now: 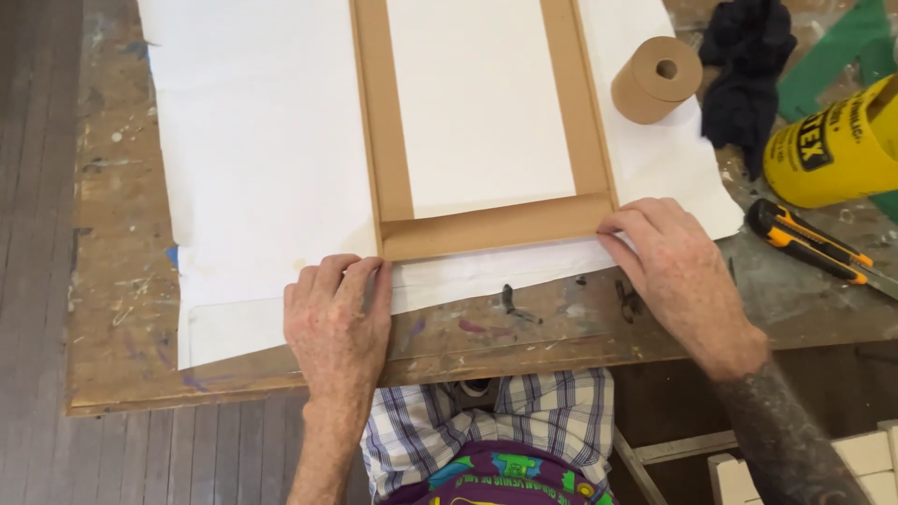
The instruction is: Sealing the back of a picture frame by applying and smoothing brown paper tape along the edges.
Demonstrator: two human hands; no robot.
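A brown board frame [486,229] taped around a white sheet lies on a larger white paper [262,140] on the worktable. My left hand [337,318] presses flat at the frame's near left corner, fingertips on the paper's edge. Fingers of my right hand [669,262] rest on the frame's near right corner. Neither hand holds anything.
A roll of brown tape [657,79] sits right of the frame. A dark cloth [744,79], a yellow container [832,145] and a black-and-orange utility knife [814,248] lie at the right. The paint-stained table's edge [234,388] runs near my body.
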